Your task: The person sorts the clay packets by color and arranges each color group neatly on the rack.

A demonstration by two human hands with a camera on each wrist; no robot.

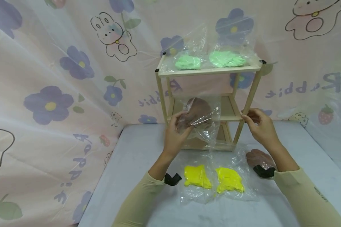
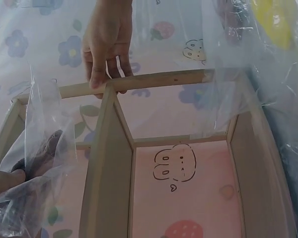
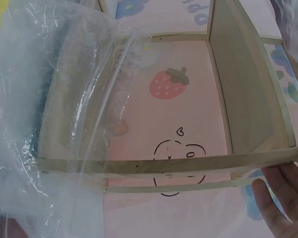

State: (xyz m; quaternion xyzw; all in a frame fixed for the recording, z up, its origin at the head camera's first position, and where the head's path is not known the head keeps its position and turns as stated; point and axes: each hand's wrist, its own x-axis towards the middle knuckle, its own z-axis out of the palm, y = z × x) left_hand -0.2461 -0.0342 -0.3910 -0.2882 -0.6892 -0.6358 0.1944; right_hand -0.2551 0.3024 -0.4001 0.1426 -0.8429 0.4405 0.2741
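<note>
In the head view my left hand (image 1: pixel 176 130) pinches a clear plastic bag holding a brown, clay-like lump (image 1: pixel 199 110). The bag is held up in front of the middle tier of a small wooden shelf (image 1: pixel 210 73). My right hand (image 1: pixel 260 124) grips the shelf's right front post near that tier. Seen from the left wrist, the right hand's thumb (image 2: pixel 97 82) lies against the post, with the other fingers partly hidden behind it. Two clear bags with light green lumps (image 1: pixel 188 62) rest on the top tier.
Two clear bags with yellow lumps (image 1: pixel 197 176) lie on the white tabletop (image 1: pixel 216 214) before the shelf. Another bagged brown lump (image 1: pixel 258 157) lies to their right, partly behind my right forearm. A patterned curtain (image 1: pixel 82 94) hangs behind and at the left.
</note>
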